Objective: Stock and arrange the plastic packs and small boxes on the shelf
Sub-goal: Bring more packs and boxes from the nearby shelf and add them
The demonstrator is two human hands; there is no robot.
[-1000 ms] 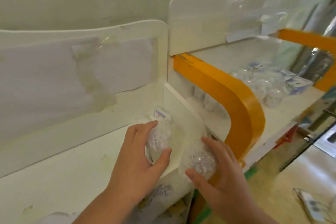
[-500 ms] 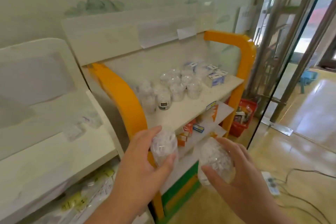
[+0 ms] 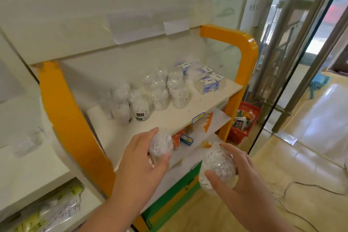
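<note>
My left hand [image 3: 140, 165] grips a clear plastic pack [image 3: 161, 146] of small white items, held just in front of the white top shelf [image 3: 188, 113] of the orange-framed rack [image 3: 246, 47]. My right hand [image 3: 243, 181] holds a second, larger clear pack [image 3: 218, 165] lower and to the right, off the shelf's front edge. On the shelf stand several similar clear packs [image 3: 160, 92] in a cluster, with small white-and-blue boxes [image 3: 209, 81] at the right end.
A lower shelf [image 3: 199, 135] holds orange and blue small boxes. A red basket [image 3: 243, 124] of goods sits on the floor by the rack. A white shelf unit [image 3: 28, 165] stands at left. Glass door and metal posts [image 3: 282, 81] rise at right; cables [image 3: 301, 184] lie on the floor.
My view has swung right from the white left shelf to the orange rack. Both hands carried their packs across with it and now sit closer to the top shelf.
</note>
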